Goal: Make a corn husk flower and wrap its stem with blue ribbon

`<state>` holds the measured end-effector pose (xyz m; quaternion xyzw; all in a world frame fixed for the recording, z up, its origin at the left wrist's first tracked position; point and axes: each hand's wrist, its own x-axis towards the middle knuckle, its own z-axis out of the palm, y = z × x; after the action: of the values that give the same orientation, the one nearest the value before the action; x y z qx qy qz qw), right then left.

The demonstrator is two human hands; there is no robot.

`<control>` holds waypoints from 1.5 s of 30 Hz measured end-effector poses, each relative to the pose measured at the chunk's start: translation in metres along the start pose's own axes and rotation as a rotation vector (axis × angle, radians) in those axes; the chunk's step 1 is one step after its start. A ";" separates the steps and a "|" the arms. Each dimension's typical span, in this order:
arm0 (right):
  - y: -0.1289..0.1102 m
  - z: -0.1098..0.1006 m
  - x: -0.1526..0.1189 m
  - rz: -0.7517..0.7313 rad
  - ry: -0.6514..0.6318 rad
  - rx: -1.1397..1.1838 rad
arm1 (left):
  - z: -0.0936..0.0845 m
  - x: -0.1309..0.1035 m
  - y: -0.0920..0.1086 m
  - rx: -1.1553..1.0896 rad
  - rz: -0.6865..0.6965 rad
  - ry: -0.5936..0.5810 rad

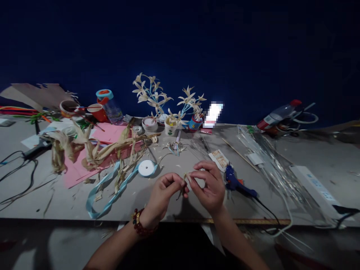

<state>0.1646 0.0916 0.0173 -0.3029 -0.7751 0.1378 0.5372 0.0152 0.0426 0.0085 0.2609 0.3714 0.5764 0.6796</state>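
Note:
Both hands meet above the table's front middle, at a small pale piece of corn husk [186,176]. My left hand [168,191], with a beaded bracelet at its wrist, pinches the lower end of it, where a thin dark strand hangs down. From the other side, my right hand [209,185] has thumb and fingertips closed on the upper part. The fingers partly hide the husk's shape. A blue glue gun [234,182] lies just beyond my right hand. Left of my left hand is a ribbon spool [146,168] with its light blue ribbon [112,202] unrolled.
Dried corn husks [92,152] spread over pink paper [74,170] on the left. Husk flowers [153,93] stand in cups at the back, beside a bright phone screen [213,113]. Wires in clear wrap [270,161], a power strip [313,187] and a bottle [278,114] lie right.

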 end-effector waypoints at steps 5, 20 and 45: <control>0.000 0.001 0.000 0.000 0.007 -0.002 | 0.000 0.000 0.000 -0.010 0.006 -0.005; -0.001 0.005 0.000 0.009 0.019 -0.035 | -0.001 0.000 -0.001 -0.019 0.000 -0.015; 0.002 0.006 -0.017 0.279 -0.039 0.325 | -0.004 -0.004 -0.003 0.064 0.082 -0.042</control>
<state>0.1632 0.0833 0.0012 -0.3140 -0.7035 0.3397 0.5396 0.0136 0.0375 0.0048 0.3095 0.3642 0.5860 0.6544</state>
